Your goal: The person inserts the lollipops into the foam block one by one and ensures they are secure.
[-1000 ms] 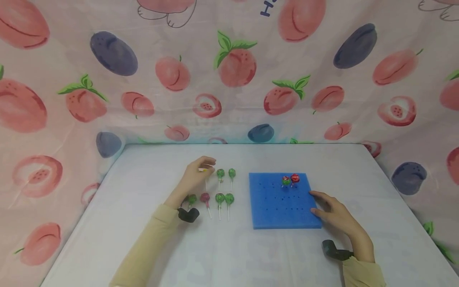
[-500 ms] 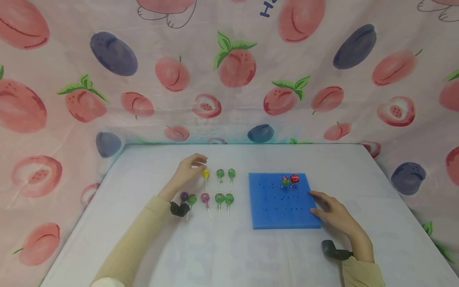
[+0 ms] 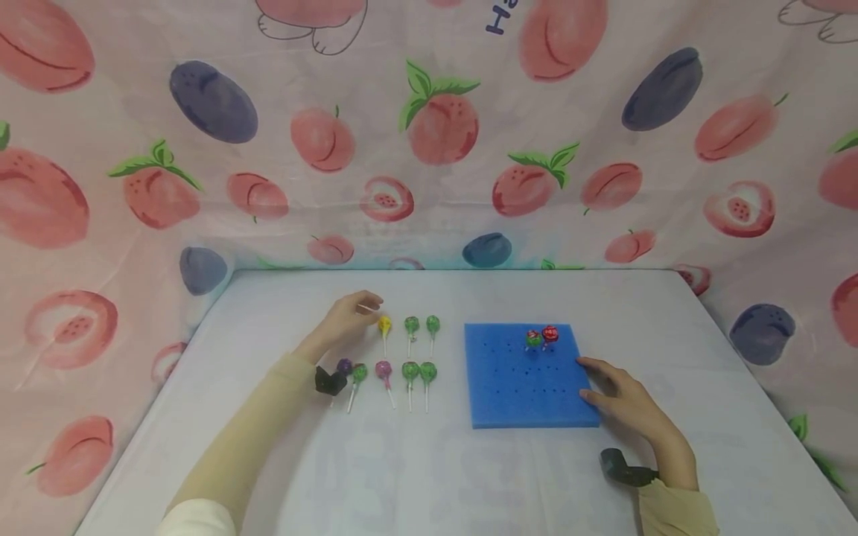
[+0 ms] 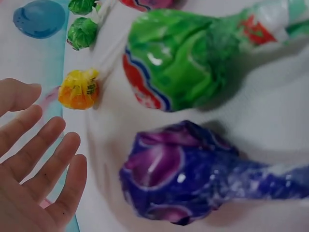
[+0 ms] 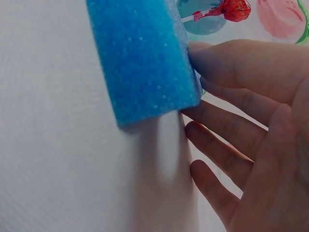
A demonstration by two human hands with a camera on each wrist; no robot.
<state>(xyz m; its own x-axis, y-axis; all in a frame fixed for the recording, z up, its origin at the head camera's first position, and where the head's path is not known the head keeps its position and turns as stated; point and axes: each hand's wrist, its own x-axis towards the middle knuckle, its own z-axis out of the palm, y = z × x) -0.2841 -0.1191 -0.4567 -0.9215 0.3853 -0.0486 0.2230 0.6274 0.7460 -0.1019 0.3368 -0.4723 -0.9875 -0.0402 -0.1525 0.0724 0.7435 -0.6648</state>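
Note:
My left hand (image 3: 347, 316) hovers just left of a yellow lollipop (image 3: 385, 325); in the left wrist view its fingers are spread and hold nothing. Nearer to that wrist lie a purple lollipop (image 4: 174, 169) and a green lollipop (image 4: 174, 58). The right hand (image 3: 630, 398) rests at the right edge of a blue foam board (image 3: 488, 411) dotted with small holes. Its thumb and fingertips touch the board's side (image 5: 145, 63) without curling round it. A red lollipop (image 3: 550, 333) and a red-green one (image 3: 533, 339) stand upright in the board's back row.
Two green lollipops, one of them here (image 3: 433, 325), lie right of the yellow one. In a nearer row are a pink lollipop (image 3: 383, 371) and more green ones (image 3: 428, 371). A fruit-print curtain (image 3: 429, 223) rises behind the white table (image 3: 429, 476).
The left hand has drawn back leftward from over the yellow lollipop, bringing it and the purple one into view. My right hand and the board have stayed in place.

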